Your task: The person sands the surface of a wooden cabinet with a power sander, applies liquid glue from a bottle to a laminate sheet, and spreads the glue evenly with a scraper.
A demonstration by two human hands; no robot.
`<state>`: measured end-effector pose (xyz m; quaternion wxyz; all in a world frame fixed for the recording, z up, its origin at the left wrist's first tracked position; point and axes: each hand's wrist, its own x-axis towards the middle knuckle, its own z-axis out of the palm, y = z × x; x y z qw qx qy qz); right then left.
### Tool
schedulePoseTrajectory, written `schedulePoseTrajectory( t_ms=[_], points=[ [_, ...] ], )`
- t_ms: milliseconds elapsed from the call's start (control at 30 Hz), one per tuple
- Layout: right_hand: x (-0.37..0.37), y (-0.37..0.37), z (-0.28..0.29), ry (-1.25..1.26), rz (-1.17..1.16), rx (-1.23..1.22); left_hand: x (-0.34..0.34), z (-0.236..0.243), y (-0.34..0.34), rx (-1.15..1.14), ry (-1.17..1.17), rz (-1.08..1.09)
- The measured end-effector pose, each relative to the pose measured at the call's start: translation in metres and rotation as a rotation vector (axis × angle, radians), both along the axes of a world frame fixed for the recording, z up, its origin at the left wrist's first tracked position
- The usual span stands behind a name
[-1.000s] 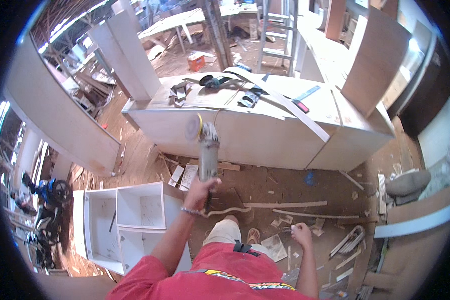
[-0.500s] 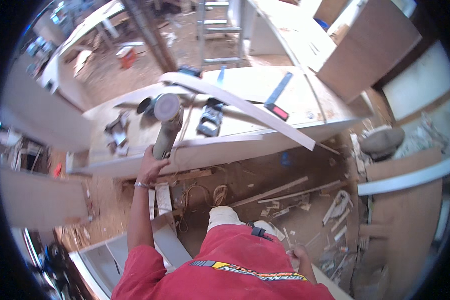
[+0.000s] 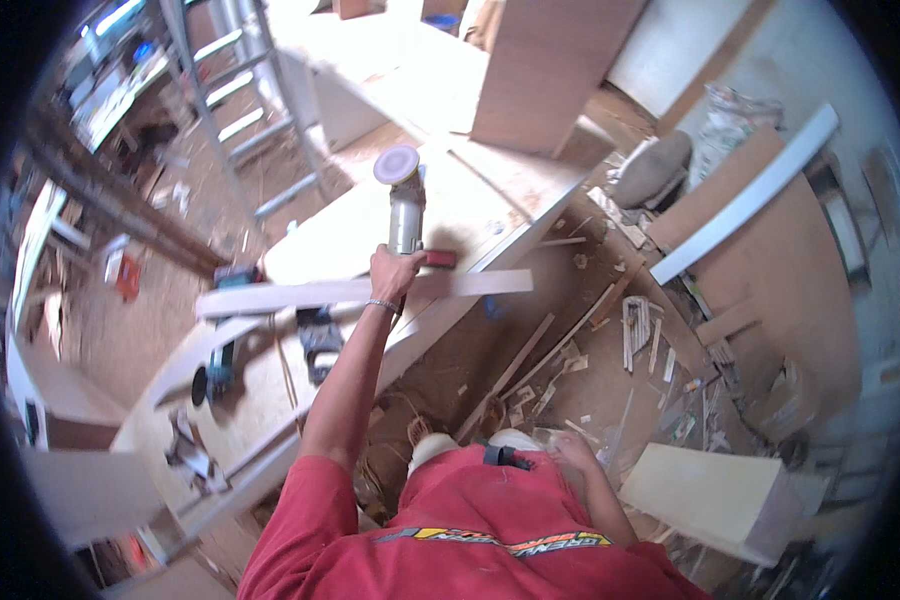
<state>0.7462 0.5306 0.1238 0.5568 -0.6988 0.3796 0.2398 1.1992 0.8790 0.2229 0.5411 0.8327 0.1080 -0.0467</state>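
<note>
Several sheets and strips of wood surrounded the person's left hand (image 3: 398, 268). Beyond and below it spread a bench (image 3: 540, 185) with a pale, flat, dusty top. A pinkish-white wooden strip (image 3: 475, 283), long and flat, crossed just below the hand, passing under the forearm. Right beside the hand was a short, blocky red handle (image 3: 438, 259). Down and to its left lay a dark tool with a looped handle (image 3: 320, 345), then a teal-and-black power tool (image 3: 215, 375) with a round head. Up and left of the hand stood a grey metal ladder (image 3: 240, 152); up and right rose a flat brown panel (image 3: 555, 75). Well apart on the right were a lumpy grey bundle (image 3: 655, 170) and a smooth white strip (image 3: 750, 195).

The left hand was wrapped around the rear of an angle grinder (image 3: 407, 215), a grey cylinder pointing away from the person. Its round, pale lilac disc (image 3: 397, 165) sat at the far end, beyond the hand. Whether the grinder touched the bench could not be told. The right hand (image 3: 573, 448) was near the waist, too blurred to tell its grip.
</note>
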Motion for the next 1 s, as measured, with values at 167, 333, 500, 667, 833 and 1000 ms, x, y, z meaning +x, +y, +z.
schedulePoseTrajectory(
  t_ms=[167, 333, 500, 667, 833, 1000],
  points=[
    [-0.085, -0.006, -0.004, 0.069, -0.440, 0.057, 0.094, -0.044, -0.051, 0.366, 0.180, -0.122],
    [-0.224, 0.014, -0.038, 0.332, -0.480, -0.150, 0.111, -0.072, -0.099, 0.378, 0.039, -0.106],
    [-0.286, 0.057, -0.044, 0.478, -0.626, -0.015, 0.092, -0.080, -0.127, 0.666, 0.030, -0.105],
    [-0.267, 0.008, -0.095, 0.401, -0.626, 0.094, 0.086, -0.070, -0.142, 0.968, -0.040, -0.188],
    [-0.233, -0.149, -0.163, 0.284, -0.399, 0.043, 0.060, -0.062, -0.182, 1.170, -0.124, 0.004],
    [-0.208, -0.393, -0.207, 0.059, 0.616, -0.377, -0.037, -0.024, -0.312, 0.900, -0.704, 0.260]
  ],
)
